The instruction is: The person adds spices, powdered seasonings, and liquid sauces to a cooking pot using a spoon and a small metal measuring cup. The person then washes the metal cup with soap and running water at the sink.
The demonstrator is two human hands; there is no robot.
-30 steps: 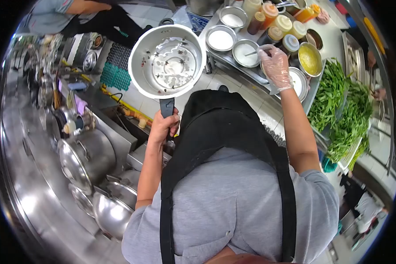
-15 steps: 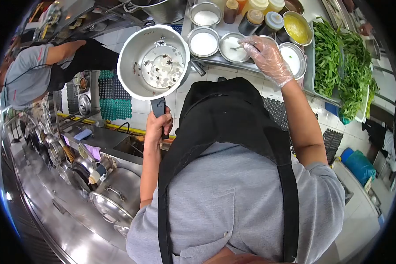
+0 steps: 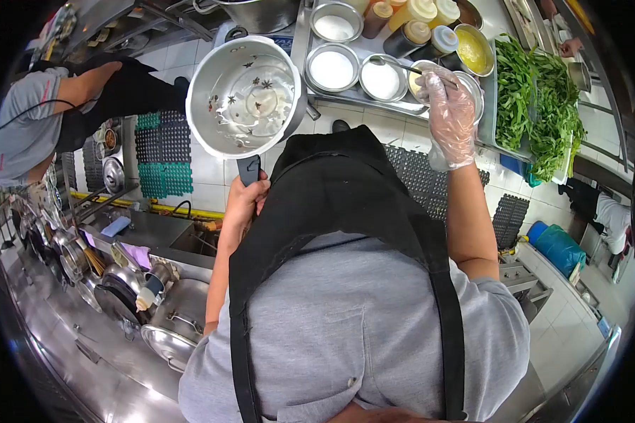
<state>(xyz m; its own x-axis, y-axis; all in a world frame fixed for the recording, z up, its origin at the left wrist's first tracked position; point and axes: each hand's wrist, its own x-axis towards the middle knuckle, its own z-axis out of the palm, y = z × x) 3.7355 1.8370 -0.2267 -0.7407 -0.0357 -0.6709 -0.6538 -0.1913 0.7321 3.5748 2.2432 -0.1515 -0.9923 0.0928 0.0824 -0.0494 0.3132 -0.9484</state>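
Observation:
My left hand is closed around the dark handle of a metal pot, tilted so its inside faces me. Dark star anise pieces and some clear liquid lie at its bottom. My right hand, in a clear plastic glove, grips a metal spoon. The spoon's bowl is over a round metal bowl of white granules; whether it carries anything is hard to see. Beside it sits another metal bowl of white contents. My right hand partly covers the bowls on the right.
Squeeze bottles and a pan of yellow contents stand behind the bowls. Leafy greens fill a container at right. A co-worker stands at left. Pans and a large lid are on the steel counter lower left.
My right hand has moved right and lifted the spoon out of the white granules. The pot stays in my left hand, its contents shifted. The camera view has turned slightly.

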